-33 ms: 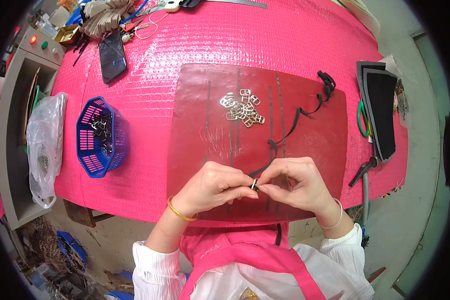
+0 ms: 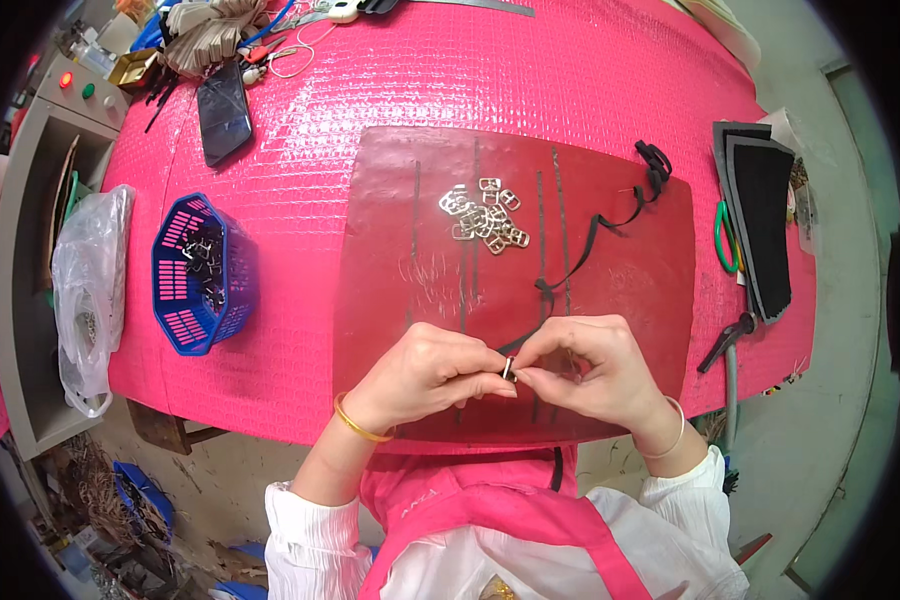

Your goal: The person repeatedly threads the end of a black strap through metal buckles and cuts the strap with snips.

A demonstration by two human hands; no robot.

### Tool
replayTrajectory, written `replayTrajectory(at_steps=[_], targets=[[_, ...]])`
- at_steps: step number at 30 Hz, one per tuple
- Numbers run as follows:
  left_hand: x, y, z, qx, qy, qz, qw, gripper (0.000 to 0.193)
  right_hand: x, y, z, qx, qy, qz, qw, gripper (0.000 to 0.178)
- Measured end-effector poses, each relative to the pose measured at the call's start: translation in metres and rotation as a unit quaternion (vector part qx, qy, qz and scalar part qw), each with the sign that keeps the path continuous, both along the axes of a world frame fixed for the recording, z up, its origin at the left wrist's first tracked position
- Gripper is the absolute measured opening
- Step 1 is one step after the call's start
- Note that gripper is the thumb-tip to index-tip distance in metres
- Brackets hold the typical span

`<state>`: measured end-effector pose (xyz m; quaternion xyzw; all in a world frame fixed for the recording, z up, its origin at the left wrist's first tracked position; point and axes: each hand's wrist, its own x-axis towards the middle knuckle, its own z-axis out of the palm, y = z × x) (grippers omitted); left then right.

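Note:
Over the red mat (image 2: 630,320), near the table's front edge, my two hands meet fingertip to fingertip. My left hand (image 2: 438,372) pinches a small metal buckle (image 2: 510,368) between thumb and fingers. From the other side, the thumb and forefinger of my right hand (image 2: 595,368) close on the same buckle. A thin black strap (image 2: 592,240) snakes from a bunched end at the mat's far right down to the fingertips; whether it passes through the buckle is hidden. Beyond the hands lies a loose pile of silvery buckles (image 2: 490,218).
A blue plastic basket (image 2: 238,290) holding dark metal pieces stands to the left. Behind it lies a black phone (image 2: 225,115). A clear plastic bag (image 2: 92,290) hangs at the left edge. On the right are black fabric pieces (image 2: 760,215) and green-handled scissors (image 2: 722,240).

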<state>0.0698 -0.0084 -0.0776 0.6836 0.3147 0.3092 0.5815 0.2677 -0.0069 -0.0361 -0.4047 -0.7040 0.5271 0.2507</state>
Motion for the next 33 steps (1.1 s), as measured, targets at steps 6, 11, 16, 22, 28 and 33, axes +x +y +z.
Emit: replayTrajectory(at_steps=[6,11,16,22,28,33], targets=[[-0.004,0.004,0.006,0.06,0.037,0.003,0.998,0.014,-0.008,-0.009,-0.003,0.13,-0.018,0.02,0.991,0.024],[-0.003,0.005,0.021,0.157,0.182,-0.022,0.97,0.021,-0.01,-0.008,-0.005,0.03,-0.033,-0.042,0.998,0.027],[-0.002,0.002,0.023,0.105,0.171,0.015,0.98,0.025,-0.017,-0.012,-0.027,0.117,-0.012,-0.067,0.991,0.019],[0.005,-0.028,0.021,-0.013,0.049,0.299,0.953,0.019,-0.021,-0.029,-0.04,-0.176,0.179,-0.226,0.941,0.007],[0.031,-0.048,0.005,-0.139,-0.025,0.288,0.947,0.01,-0.02,-0.037,-0.045,-0.222,0.256,-0.255,0.906,0.007],[0.033,-0.046,0.001,0.061,0.058,0.279,0.957,0.009,-0.022,-0.041,-0.046,-0.019,0.136,-0.273,0.952,0.008]])
